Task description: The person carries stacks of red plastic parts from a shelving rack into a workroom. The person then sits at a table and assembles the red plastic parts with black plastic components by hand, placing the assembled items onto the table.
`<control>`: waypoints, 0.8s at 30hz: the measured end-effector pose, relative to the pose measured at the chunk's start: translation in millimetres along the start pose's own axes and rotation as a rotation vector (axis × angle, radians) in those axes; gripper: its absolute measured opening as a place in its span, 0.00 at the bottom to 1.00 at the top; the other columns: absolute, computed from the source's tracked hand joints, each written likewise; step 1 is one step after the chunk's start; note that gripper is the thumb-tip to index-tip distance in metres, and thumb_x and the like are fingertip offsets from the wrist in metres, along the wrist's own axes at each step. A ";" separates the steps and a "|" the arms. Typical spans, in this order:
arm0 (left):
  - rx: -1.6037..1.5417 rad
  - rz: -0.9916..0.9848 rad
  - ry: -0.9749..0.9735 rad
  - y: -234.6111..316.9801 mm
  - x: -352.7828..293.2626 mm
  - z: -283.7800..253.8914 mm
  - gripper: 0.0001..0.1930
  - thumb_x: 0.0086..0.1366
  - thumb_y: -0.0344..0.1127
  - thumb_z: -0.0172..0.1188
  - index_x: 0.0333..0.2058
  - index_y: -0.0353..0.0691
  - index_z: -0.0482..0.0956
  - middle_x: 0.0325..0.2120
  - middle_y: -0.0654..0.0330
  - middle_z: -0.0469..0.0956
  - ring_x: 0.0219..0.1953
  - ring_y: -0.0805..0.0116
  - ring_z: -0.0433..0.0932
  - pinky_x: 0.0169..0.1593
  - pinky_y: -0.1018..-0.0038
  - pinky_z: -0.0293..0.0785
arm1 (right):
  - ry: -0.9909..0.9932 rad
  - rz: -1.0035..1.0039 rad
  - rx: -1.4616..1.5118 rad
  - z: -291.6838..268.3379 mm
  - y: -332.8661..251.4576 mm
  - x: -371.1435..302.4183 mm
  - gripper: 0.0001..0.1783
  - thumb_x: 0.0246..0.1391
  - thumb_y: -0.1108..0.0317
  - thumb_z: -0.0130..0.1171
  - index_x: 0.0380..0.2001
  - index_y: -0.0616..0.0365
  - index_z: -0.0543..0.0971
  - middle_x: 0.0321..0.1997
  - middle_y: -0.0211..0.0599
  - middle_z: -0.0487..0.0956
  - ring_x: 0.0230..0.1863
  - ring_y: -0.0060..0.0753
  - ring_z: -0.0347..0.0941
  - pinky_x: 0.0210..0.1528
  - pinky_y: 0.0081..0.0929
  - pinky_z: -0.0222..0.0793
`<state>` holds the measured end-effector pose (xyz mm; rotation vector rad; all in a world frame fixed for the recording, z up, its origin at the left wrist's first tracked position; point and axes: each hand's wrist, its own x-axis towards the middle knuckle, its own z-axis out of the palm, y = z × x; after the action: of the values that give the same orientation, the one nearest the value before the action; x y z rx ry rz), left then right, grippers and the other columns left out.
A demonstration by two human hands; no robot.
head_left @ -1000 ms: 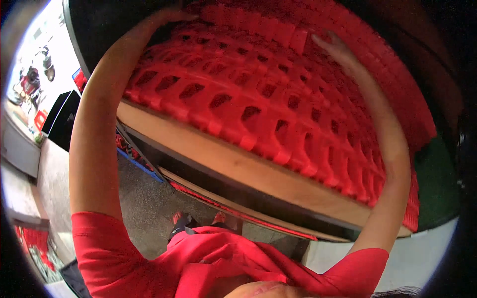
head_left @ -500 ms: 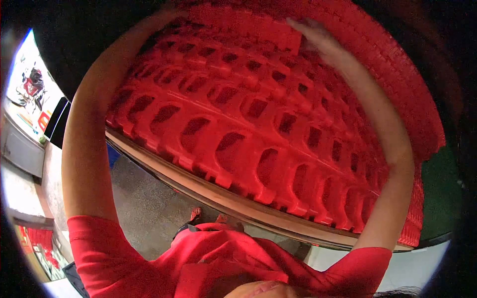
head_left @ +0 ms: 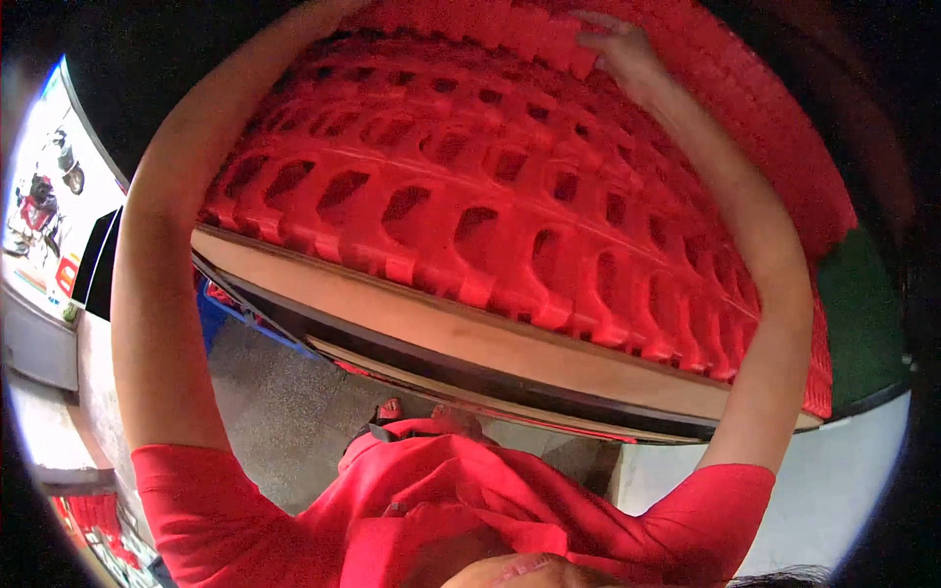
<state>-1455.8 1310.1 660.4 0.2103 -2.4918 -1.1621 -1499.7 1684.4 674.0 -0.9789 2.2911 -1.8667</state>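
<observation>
Red slotted plastic panels are lying layered on a wooden-edged shelf.
The right hand is bending at a far panel's corner, fingers parted; the left hand is reaching mostly past the top edge, its grip impossible to tell. Speckled grey floor is showing below, motorbikes standing at left.

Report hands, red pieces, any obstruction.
Right hand at far side of red openwork pieces, grip unclear. Left hand beyond top edge. Pieces in rows above wooden edge. Right forearm covers some.
</observation>
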 end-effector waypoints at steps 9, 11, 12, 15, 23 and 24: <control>-0.116 0.205 -0.294 128.7 -95.6 8.0 0.38 0.57 0.52 0.63 0.63 0.45 0.60 0.64 0.51 0.55 0.63 0.53 0.58 0.61 0.61 0.62 | 0.251 -0.013 -0.134 -48.5 -79.0 -137.5 0.19 0.54 0.72 0.57 0.51 0.57 0.76 0.42 0.34 0.80 0.38 0.25 0.76 0.41 0.21 0.72; -0.040 0.288 -0.307 141.2 -119.2 0.3 0.36 0.57 0.50 0.62 0.62 0.45 0.62 0.61 0.52 0.59 0.60 0.56 0.61 0.58 0.63 0.64 | 0.325 -0.016 -0.142 -60.0 -90.6 -178.2 0.20 0.54 0.73 0.57 0.52 0.58 0.75 0.42 0.34 0.80 0.39 0.25 0.76 0.42 0.21 0.72; 0.023 0.361 -0.287 150.0 -133.4 3.4 0.33 0.57 0.47 0.62 0.61 0.46 0.64 0.59 0.53 0.63 0.58 0.58 0.64 0.56 0.64 0.66 | 0.333 -0.022 -0.210 -67.9 -97.6 -202.5 0.20 0.54 0.73 0.57 0.52 0.58 0.75 0.42 0.34 0.79 0.40 0.23 0.75 0.44 0.21 0.72; 0.246 0.562 -0.135 152.0 -166.3 -3.4 0.27 0.59 0.38 0.60 0.58 0.47 0.69 0.51 0.57 0.74 0.51 0.64 0.74 0.49 0.68 0.73 | 0.368 -0.048 -0.335 -61.2 -106.1 -256.7 0.20 0.54 0.73 0.57 0.52 0.60 0.75 0.43 0.35 0.79 0.41 0.22 0.74 0.46 0.20 0.70; 0.401 0.903 -0.114 119.1 -224.4 34.6 0.34 0.53 0.34 0.64 0.60 0.41 0.63 0.54 0.50 0.71 0.56 0.56 0.71 0.60 0.67 0.64 | 0.284 -0.213 -0.701 -79.6 -96.8 -318.6 0.22 0.58 0.66 0.56 0.55 0.58 0.72 0.44 0.40 0.79 0.40 0.23 0.72 0.47 0.22 0.68; 0.369 0.855 -0.197 119.0 -225.6 31.5 0.36 0.53 0.37 0.64 0.61 0.41 0.62 0.55 0.50 0.70 0.57 0.54 0.70 0.61 0.66 0.63 | 0.217 -0.182 -0.678 -83.6 -95.9 -319.9 0.25 0.58 0.63 0.57 0.58 0.56 0.69 0.44 0.41 0.78 0.40 0.25 0.72 0.47 0.23 0.68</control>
<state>-1258.8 1474.9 670.3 -0.8313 -2.4895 -0.3794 -1233.7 1902.9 669.0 -1.1037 3.1632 -1.2899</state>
